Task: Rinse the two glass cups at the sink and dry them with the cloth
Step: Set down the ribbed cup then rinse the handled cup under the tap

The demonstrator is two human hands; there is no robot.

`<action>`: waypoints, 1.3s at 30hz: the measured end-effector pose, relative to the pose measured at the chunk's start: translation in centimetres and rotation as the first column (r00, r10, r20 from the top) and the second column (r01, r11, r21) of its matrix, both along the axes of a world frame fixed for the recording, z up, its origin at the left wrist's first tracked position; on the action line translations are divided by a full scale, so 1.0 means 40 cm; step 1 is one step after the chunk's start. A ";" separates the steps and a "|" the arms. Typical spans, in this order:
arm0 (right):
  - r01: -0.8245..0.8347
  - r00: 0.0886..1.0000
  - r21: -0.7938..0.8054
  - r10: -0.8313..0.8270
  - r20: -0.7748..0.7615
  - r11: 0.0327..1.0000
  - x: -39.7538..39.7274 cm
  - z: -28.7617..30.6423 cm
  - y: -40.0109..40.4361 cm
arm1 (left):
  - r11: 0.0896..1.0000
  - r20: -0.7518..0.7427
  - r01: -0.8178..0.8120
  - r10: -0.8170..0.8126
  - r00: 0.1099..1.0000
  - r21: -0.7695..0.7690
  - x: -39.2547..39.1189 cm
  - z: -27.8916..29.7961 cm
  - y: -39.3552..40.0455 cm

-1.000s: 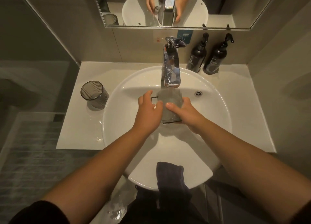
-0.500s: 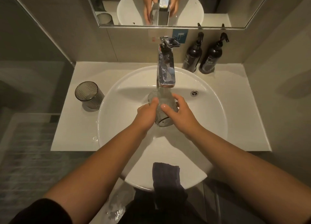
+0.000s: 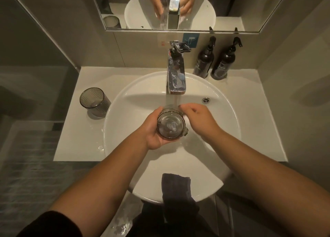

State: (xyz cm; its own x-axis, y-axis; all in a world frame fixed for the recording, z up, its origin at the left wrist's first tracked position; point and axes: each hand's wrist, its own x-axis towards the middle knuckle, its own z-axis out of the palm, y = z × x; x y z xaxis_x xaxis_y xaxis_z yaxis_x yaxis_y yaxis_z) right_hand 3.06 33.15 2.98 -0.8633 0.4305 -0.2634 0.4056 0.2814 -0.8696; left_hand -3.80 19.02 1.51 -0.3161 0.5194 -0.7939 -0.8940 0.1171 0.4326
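Two hands meet over a round white basin [image 3: 125,112] set into the pale bench [image 3: 75,129], with a mirror [image 3: 139,13] on the wall beyond them. Water runs from the chrome tap [image 3: 175,76] just past the fingers. A dark cloth [image 3: 175,186] drapes over the basin's near rim, between the forearms. Two dark pump bottles [image 3: 203,62] stand beyond the right hand. The left hand [image 3: 151,129] wraps around one glass cup [image 3: 170,124], tilted so its base faces the person, under the stream. The right hand [image 3: 200,119] rests curled against that cup's far side. The second glass cup [image 3: 93,101] stands upright on the bench, well left of the left hand.
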 end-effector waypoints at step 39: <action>-0.490 0.870 -0.148 0.472 -0.140 0.859 0.024 0.237 -0.228 | 0.932 -0.963 -0.266 -0.204 0.178 -0.247 0.144 0.184 -0.313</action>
State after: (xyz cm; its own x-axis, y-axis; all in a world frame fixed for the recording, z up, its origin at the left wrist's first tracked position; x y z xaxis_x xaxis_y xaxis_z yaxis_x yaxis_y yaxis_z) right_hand 4.03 24.04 12.47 -0.9755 -0.0896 -0.2008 0.1715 0.2616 -0.9498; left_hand 1.94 6.51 8.87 -0.9466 0.3104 0.0877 0.2197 0.4213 0.8799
